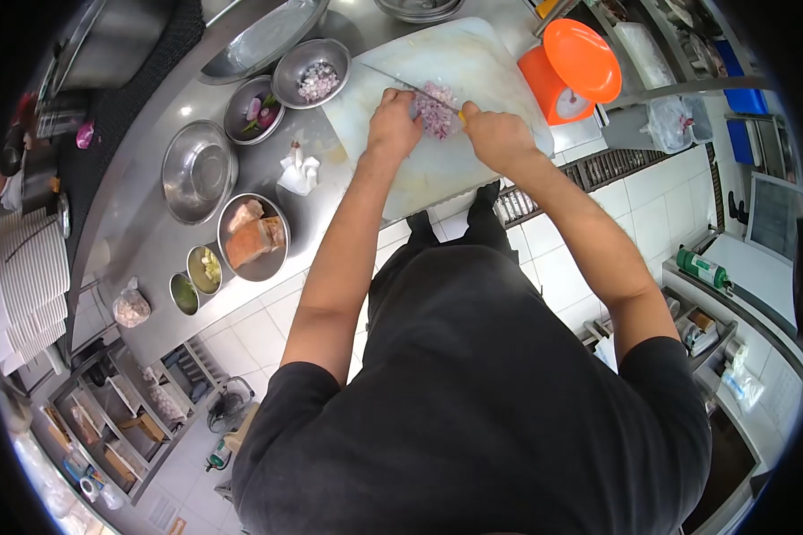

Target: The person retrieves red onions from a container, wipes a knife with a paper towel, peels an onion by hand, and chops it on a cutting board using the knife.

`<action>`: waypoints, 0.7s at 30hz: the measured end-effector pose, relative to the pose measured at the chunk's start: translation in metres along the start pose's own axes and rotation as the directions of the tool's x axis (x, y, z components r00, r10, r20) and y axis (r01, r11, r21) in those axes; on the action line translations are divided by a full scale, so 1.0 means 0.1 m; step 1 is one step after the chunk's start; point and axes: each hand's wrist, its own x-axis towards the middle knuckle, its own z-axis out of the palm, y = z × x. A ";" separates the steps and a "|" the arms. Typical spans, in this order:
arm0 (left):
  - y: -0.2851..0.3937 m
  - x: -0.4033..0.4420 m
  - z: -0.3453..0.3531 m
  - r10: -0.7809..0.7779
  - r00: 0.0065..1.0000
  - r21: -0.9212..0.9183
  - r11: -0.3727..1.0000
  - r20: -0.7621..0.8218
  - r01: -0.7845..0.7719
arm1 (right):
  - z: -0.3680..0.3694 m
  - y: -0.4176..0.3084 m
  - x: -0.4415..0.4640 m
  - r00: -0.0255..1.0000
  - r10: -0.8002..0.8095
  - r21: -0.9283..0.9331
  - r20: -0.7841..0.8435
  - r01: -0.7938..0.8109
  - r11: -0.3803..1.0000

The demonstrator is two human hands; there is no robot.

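My right hand (500, 138) is closed round the yellow handle of a knife (400, 82), whose blade points to the upper left across a white cutting board (482, 53). Chopped purple onion (435, 111) lies in a small heap on the board, between my two hands and below the blade. My left hand (394, 125) is at the left of the heap, its fingers bent together near the blade; what they hold, if anything, is too small to make out.
Left of the board stand a bowl of chopped onion (319, 80), a bowl with onion pieces (255, 111), an empty metal bowl (200, 171) and a bowl of meat (252, 239). A crumpled white cloth (298, 169) lies nearby. An orange scale (544, 85) stands at the right.
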 end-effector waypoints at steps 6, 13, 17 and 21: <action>0.12 -0.03 0.07 0.058 0.998 -0.033 0.998 0.002 -0.058 | 0.05 0.18 0.11 0.996 -0.086 0.063 -0.030 0.088 0.994; 0.11 -0.13 -0.03 -0.038 0.998 -0.134 0.990 0.040 0.043 | 0.11 0.13 0.11 0.997 0.007 0.094 0.072 -0.014 0.995; 0.13 -0.37 -0.25 -0.041 0.999 -0.085 0.996 0.001 0.041 | -0.22 -0.12 0.00 0.991 0.036 0.131 0.130 -0.053 0.990; 0.07 -0.64 -0.40 0.048 0.977 0.190 0.978 0.210 -0.089 | -0.02 -0.25 -0.02 0.981 0.114 0.165 0.157 -0.140 0.976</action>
